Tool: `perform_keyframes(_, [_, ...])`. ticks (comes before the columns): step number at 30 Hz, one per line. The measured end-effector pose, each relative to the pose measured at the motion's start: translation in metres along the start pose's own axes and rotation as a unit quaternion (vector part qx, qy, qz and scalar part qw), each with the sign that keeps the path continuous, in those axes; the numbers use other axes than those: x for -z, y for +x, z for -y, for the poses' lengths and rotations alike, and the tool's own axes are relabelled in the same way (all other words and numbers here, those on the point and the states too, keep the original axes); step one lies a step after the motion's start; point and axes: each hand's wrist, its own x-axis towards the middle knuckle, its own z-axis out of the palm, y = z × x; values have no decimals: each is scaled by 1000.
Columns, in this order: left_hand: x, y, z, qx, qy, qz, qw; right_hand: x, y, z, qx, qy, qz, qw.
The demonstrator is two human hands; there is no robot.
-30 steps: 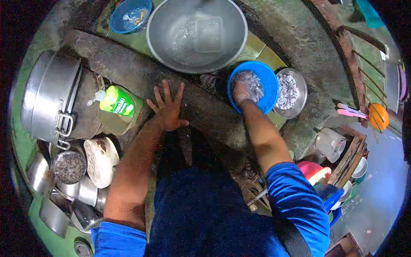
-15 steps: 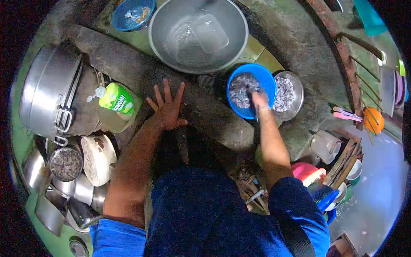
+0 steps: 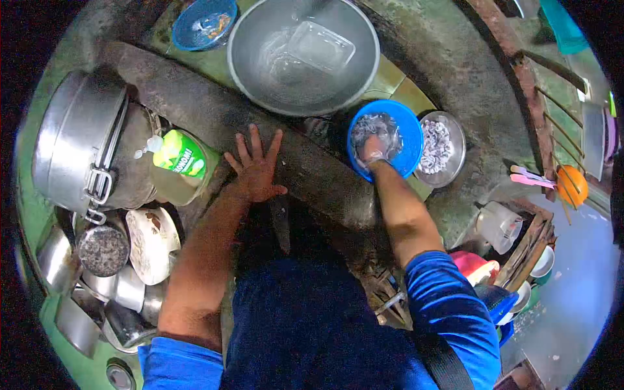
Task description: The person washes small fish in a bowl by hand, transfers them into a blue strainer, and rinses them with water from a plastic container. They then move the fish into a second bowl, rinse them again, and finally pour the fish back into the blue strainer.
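Note:
My left hand (image 3: 258,170) lies with fingers spread on the dark ledge (image 3: 182,84), holding nothing. My right hand (image 3: 373,151) is down inside the blue bucket (image 3: 411,138), among water and a dark patterned material; its fingers are hidden there. Right beside the bucket, a round metal bowl (image 3: 459,156) holds a similar black-and-white material. Above them stands a large grey basin (image 3: 266,78) of water with a clear plastic container (image 3: 322,47) in it.
At left are a big metal pot (image 3: 71,140), a green-labelled pouch (image 3: 182,159) and several stacked pots (image 3: 130,289). A blue bowl (image 3: 201,39) sits at the top. An orange ball-like object (image 3: 572,185) and wooden pieces (image 3: 523,250) are at right.
My right hand has shifted left and deeper within the blue bucket. In the basin, the clear container has turned slightly. My left hand stays spread on the ledge.

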Motion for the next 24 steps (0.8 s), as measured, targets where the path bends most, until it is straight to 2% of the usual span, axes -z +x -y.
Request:
perform_keyframes(1, [-1, 0, 1, -6, -6, -3, 1000, -10, 4, -9, -4, 15, 7, 1000])
perform_keyframes(2, [-1, -1, 2, -5, -5, -2, 1000, 45, -24, 24, -6, 11, 29, 999])
perform_keyframes(3, [0, 0, 2, -8, -10, 0, 1000, 51, -28, 25, -5, 12, 29, 999])
perform_keyframes(5, [0, 0, 3, -9, -17, 2, 1000, 65, -29, 10, -13, 173, -54, 983])
perform_keyframes(6, [-1, 0, 3, -9, -15, 0, 1000, 67, -21, 1, 8, 175, -91, 980])
perform_keyframes(7, [-2, 0, 2, -9, -14, -2, 1000, 70, -17, -13, -35, 188, -59, 980])
perform_keyframes(9, [-2, -1, 2, -7, -15, 2, 1000, 115, -23, 9, -33, 28, 27, 999])
perform_keyframes(11, [-2, 0, 1, -8, -13, 4, 1000, 92, -14, 0, 99, 7, -115, 988])
perform_keyframes(12, [-2, 0, 2, -12, -12, 1, 1000, 84, -11, 7, 67, -51, -84, 993])
perform_keyframes(13, [-3, 1, 3, -15, -11, -1, 1000, 77, -11, 12, 109, -69, -95, 987])
perform_keyframes(16, [0, 0, 0, -4, -4, 14, 1000, 49, -13, 20, 63, -54, -95, 992])
perform_keyframes(20, [6, -2, -5, 13, -4, 30, 999, -24, 27, -22, -60, 47, -20, 997])
perform_keyframes(21, [6, -1, -5, 12, -5, 27, 1000, -9, 22, -8, -87, 70, -3, 994])
perform_keyframes(22, [5, -1, -4, 13, -7, 24, 1000, 7, 10, -1, -24, 36, 26, 999])
perform_keyframes(23, [4, -1, -4, 13, -9, 22, 1000, 29, -5, 10, -22, 34, 25, 999])
perform_keyframes(24, [4, 0, -4, 13, -3, 19, 1000, 46, -19, 19, -63, 68, 0, 996])
